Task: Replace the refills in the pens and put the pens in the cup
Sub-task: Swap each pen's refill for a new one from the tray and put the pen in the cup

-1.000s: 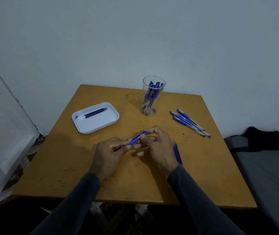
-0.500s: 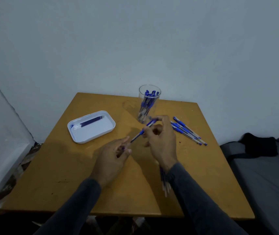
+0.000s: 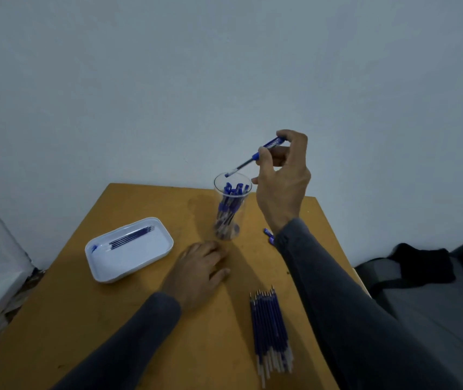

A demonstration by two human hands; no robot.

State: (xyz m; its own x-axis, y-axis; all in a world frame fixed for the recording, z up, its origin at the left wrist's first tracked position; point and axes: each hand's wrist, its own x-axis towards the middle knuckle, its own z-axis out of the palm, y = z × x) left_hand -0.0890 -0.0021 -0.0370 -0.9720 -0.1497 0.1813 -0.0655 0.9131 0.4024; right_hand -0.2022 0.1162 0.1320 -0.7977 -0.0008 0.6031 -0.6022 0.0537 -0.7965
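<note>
A blue pen is held above the clear cup, its long axis slanted, tip pointing down-left toward the cup's rim and its cap end raised to the upper right. It is pinched in the grip of the right hand, between thumb and fingers. More pens are stood inside the cup. The left hand is laid flat on the tabletop, fingers relaxed. A bundle of refills is seen nearer, and a white tray with a few refills to the left.

Wooden table: white tray at 10 o'clock, clear cup at 12, refill bundle at 4, left hand resting centre.
</note>
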